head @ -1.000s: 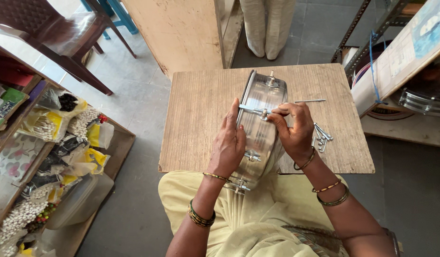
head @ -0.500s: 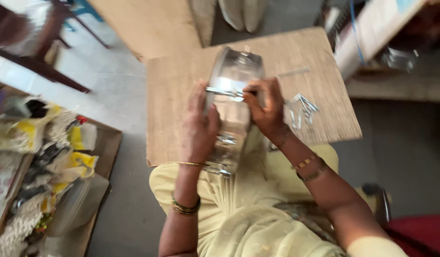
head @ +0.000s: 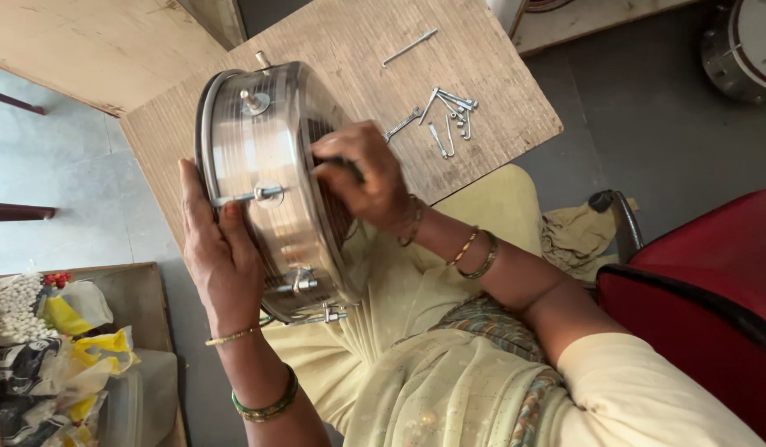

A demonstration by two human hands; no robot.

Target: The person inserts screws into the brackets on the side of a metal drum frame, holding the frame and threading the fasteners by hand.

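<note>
Left hand [head: 221, 257] grip clasps the metal drum shell [head: 271, 190] by its rim, on edge over lap and tabletop [head: 482, 74]; right hand [head: 362, 178] pinches a tool inside. Rigid, slick; best held at rim.

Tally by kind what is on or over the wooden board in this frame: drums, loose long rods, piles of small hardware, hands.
Metal drum shell: 1
Loose long rod lying alone: 1
Pile of small metal hooks and bolts: 1, pieces too tangled to count
Hands on the drum: 2, left hand and right hand
Total: 5
</note>
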